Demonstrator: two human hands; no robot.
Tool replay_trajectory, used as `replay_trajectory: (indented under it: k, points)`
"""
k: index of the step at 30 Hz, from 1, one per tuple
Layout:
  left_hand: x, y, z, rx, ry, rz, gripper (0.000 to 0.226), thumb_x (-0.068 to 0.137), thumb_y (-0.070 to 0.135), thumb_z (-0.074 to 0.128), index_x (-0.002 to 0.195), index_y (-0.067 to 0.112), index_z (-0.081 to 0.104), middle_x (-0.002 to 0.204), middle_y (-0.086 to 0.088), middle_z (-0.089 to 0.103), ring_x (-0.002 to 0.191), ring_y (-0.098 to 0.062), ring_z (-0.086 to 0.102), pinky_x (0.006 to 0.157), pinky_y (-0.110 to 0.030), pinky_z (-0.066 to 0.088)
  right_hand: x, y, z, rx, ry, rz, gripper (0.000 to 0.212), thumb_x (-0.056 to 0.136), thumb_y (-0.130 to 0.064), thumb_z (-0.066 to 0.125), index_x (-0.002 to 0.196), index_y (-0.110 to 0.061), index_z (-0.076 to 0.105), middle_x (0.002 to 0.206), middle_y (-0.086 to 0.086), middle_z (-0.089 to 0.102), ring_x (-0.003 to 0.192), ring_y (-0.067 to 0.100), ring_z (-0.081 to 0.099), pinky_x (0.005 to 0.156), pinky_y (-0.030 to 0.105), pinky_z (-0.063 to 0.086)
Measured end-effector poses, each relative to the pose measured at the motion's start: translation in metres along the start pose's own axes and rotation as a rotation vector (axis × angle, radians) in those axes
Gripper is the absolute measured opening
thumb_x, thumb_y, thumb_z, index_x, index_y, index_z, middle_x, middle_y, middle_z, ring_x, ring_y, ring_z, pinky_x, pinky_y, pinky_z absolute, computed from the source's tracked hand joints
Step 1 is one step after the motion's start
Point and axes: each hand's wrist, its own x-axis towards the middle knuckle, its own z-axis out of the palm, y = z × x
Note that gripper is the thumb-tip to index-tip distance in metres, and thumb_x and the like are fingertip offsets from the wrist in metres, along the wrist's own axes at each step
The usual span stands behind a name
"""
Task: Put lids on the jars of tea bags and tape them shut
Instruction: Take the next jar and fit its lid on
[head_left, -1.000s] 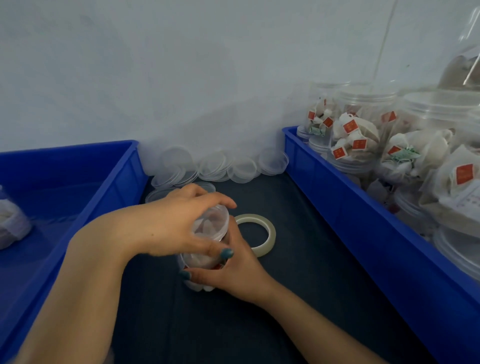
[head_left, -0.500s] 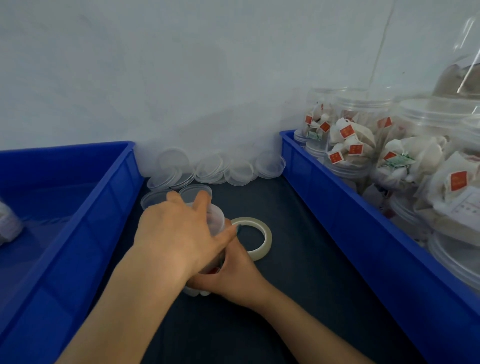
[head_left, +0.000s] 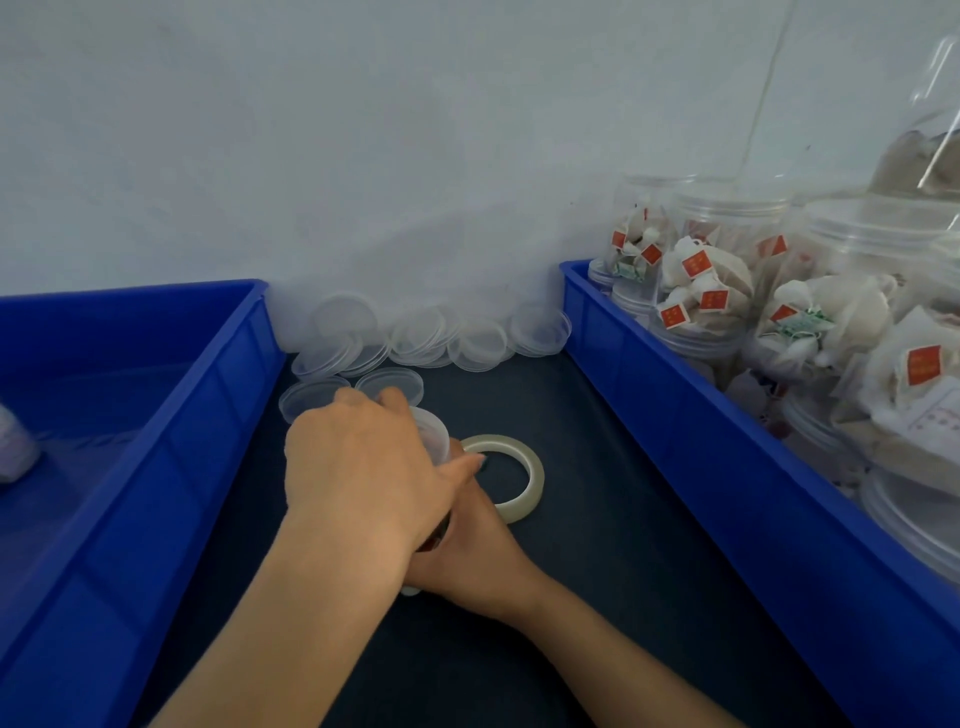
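The left hand has rolled over the lidded jar, clasping its top; the right hand grips its body. To their right, a blue crate holds tea-bag jars.

Blue, near-black and clear plastic before us.

We see a bright blue left bin and a matching blue right bin, a near-black mat and a pale grey-white wall. The loose lids and the clear jar are colourless; the tape roll is milky cream. In the filled jars the tea bags are white with red tags (one label is green and white). Our left hand shows a dark teal thumbnail.
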Motion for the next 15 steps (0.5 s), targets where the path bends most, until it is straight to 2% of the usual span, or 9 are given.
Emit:
replay_trajectory:
  k: [2, 4, 7, 11, 13, 15]
  points:
    - [0.0, -0.001, -0.001, -0.008, -0.029, 0.017, 0.098, 0.077, 0.092, 0.027, 0.141, 0.019, 0.037, 0.126, -0.009, 0.051, 0.1, -0.022, 0.055, 0.065, -0.032, 0.03, -0.001, -0.001, 0.001, 0.01, 0.004, 0.007, 0.069, 0.066, -0.027, 0.083, 0.122, -0.041, 0.046, 0.116, -0.013, 0.063, 0.108, 0.007, 0.065, 0.086, 0.024, 0.053]
    - [0.001, -0.002, -0.003, -0.013, -0.068, 0.042, 0.099, 0.075, 0.093, 0.032, 0.142, 0.02, 0.035, 0.129, -0.011, 0.049, 0.11, -0.024, 0.057, 0.068, -0.033, 0.033, -0.002, -0.001, 0.001, 0.022, -0.001, 0.024, 0.071, 0.064, -0.03, 0.083, 0.124, -0.039, 0.046, 0.11, -0.009, 0.066, 0.102, 0.011, 0.067, 0.084, 0.031, 0.056]
    - [0.003, -0.011, -0.006, -0.03, -0.108, 0.167, 0.099, 0.072, 0.093, 0.04, 0.143, 0.026, 0.032, 0.131, -0.008, 0.047, 0.115, -0.025, 0.055, 0.072, -0.033, 0.037, -0.003, -0.001, -0.001, 0.024, -0.007, 0.013, 0.082, 0.067, -0.021, 0.086, 0.134, -0.037, 0.043, 0.121, -0.008, 0.066, 0.113, 0.012, 0.065, 0.094, 0.043, 0.056]
    - [0.007, -0.034, -0.011, -0.177, -0.173, 0.459, 0.081, 0.068, 0.081, 0.063, 0.133, 0.049, 0.027, 0.126, 0.013, 0.043, 0.114, -0.013, 0.048, 0.088, -0.033, 0.048, 0.0, 0.001, -0.003, 0.001, -0.021, 0.004, 0.082, 0.067, -0.011, 0.086, 0.136, -0.027, 0.044, 0.125, -0.004, 0.064, 0.12, 0.018, 0.062, 0.1, 0.052, 0.052]
    - [0.011, -0.042, -0.012, -0.277, -0.209, 0.56, 0.072, 0.068, 0.07, 0.074, 0.123, 0.057, 0.03, 0.121, 0.023, 0.039, 0.113, -0.005, 0.044, 0.092, -0.035, 0.048, 0.001, 0.003, -0.002, -0.016, -0.02, 0.012, 0.085, 0.066, -0.011, 0.086, 0.137, -0.028, 0.042, 0.126, -0.005, 0.062, 0.122, 0.016, 0.06, 0.103, 0.049, 0.051]
    - [0.016, -0.048, -0.011, -0.345, -0.252, 0.622, 0.069, 0.067, 0.059, 0.081, 0.117, 0.06, 0.033, 0.119, 0.027, 0.038, 0.113, 0.0, 0.04, 0.093, -0.035, 0.048, 0.002, 0.004, -0.001, -0.017, -0.022, 0.012, 0.089, 0.066, -0.011, 0.088, 0.139, -0.029, 0.04, 0.129, -0.009, 0.06, 0.124, 0.012, 0.058, 0.105, 0.045, 0.05]
